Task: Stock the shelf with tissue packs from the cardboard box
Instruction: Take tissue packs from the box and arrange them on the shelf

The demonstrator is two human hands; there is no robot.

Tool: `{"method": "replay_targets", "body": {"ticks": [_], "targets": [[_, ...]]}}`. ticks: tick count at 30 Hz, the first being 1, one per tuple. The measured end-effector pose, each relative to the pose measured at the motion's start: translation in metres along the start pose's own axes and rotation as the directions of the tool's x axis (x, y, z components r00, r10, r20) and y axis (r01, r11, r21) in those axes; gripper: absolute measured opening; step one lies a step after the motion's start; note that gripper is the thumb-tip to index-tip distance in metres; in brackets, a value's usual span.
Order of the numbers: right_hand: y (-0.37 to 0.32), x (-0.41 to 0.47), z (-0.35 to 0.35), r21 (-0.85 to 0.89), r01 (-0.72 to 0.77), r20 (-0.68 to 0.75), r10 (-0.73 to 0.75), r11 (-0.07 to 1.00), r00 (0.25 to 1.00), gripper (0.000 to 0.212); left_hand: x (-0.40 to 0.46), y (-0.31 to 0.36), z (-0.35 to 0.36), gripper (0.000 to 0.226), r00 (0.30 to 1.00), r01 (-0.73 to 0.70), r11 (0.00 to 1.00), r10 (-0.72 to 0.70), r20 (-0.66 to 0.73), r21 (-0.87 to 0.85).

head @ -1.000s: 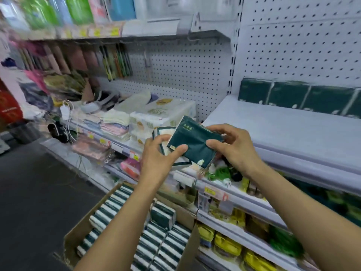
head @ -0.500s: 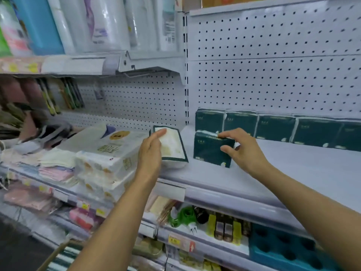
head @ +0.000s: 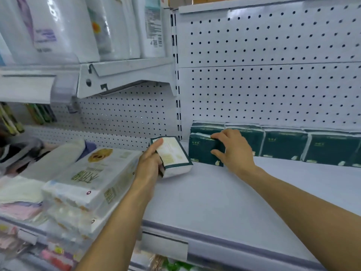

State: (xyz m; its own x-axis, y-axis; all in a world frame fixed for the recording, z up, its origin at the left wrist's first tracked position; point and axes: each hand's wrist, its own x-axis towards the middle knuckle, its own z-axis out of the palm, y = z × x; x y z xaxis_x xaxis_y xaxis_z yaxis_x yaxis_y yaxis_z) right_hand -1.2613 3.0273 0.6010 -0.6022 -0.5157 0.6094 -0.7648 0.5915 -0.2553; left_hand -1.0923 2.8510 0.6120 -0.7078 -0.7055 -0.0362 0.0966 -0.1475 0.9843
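Observation:
A row of dark green tissue packs (head: 284, 143) stands along the pegboard at the back of the white shelf (head: 214, 202). In front of the row's left end stands another green pack (head: 201, 151), which my right hand (head: 232, 151) grips with fingers over its top edge and thumb on its face. My left hand (head: 150, 161) holds a second tissue pack (head: 172, 155) by its left side, its pale printed back facing me, its lower end near the shelf's left edge. The cardboard box is out of view.
Large white tissue bundles (head: 88, 182) are stacked on the lower shelf to the left. Big white paper packs (head: 64, 28) fill the upper shelf, whose metal bracket (head: 125, 79) overhangs at left. A price-tag rail (head: 195, 245) runs along the shelf's front edge.
My right hand has carried its green pack from in front of me to the shelf, standing it before the back row. My left hand followed with its pack. The box dropped out of view.

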Motion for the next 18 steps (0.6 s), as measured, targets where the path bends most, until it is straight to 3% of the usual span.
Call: {"method": "replay_targets", "body": {"ticks": [4,8,12,16,18], "targets": [[0.007,0.020,0.012,-0.115,0.034,-0.024,-0.037,0.993,0.999,0.042,0.010,0.007,-0.001,0.071,0.999,0.037,0.997,-0.034,0.040,-0.068],[0.009,0.025,0.018,-0.176,0.046,-0.027,-0.052,0.983,0.998,0.043,0.017,0.009,-0.001,0.070,0.997,0.043,0.999,-0.041,0.068,-0.030],[0.000,0.019,0.013,-0.168,0.045,-0.092,-0.061,0.985,0.994,0.059,0.018,0.009,0.002,0.069,0.995,0.026,1.000,-0.026,0.097,0.000],[-0.033,-0.001,-0.004,0.049,0.372,0.021,-0.373,0.927,0.928,0.076,0.010,0.015,0.012,0.056,0.978,0.055,0.996,-0.040,0.203,-0.065],[-0.045,-0.010,-0.007,0.105,0.401,0.056,-0.408,0.910,0.911,0.073,0.001,0.019,0.018,0.047,0.946,0.058,0.998,-0.046,0.321,-0.028]]}}
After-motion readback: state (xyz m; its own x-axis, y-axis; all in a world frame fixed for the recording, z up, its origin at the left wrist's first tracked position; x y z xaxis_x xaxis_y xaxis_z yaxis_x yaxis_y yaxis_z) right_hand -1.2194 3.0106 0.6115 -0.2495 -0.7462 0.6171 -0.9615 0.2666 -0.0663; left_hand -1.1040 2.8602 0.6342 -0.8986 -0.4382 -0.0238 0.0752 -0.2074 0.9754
